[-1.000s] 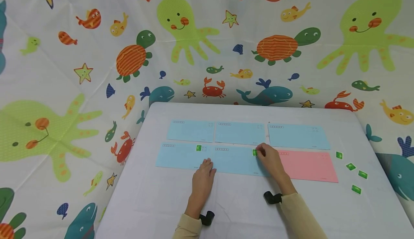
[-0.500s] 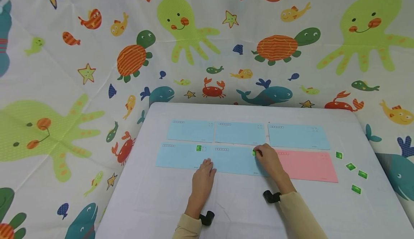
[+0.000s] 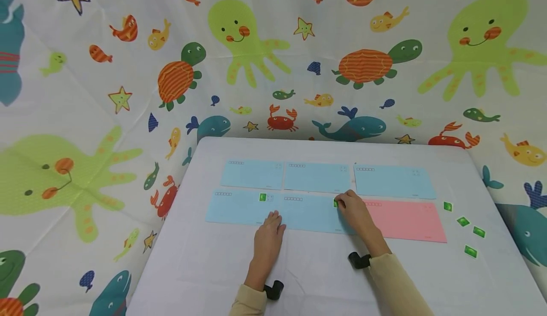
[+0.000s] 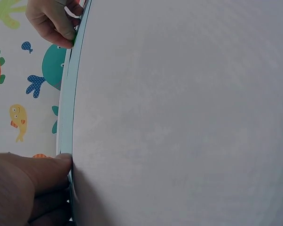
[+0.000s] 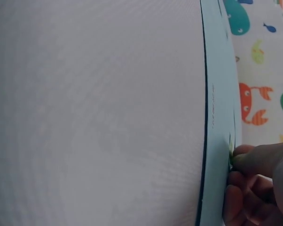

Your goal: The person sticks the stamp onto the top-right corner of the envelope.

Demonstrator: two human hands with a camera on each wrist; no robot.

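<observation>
Our right hand pinches a small green square paper piece | under that hand: a blue rectangular paper card | our left hand, stretched straight, touches blue paper.

- Green stamp: small, pale-edged, partly hidden by the pinching fingertips of the right hand, at the middle blue sheet's upper right.
- Middle blue sheet: flat in the near row, small printed boxes at upper left.
- Left blue sheet: flat just beside it, bearing another green stamp near its upper right; the left hand's fingertips rest around its lower right.
</observation>
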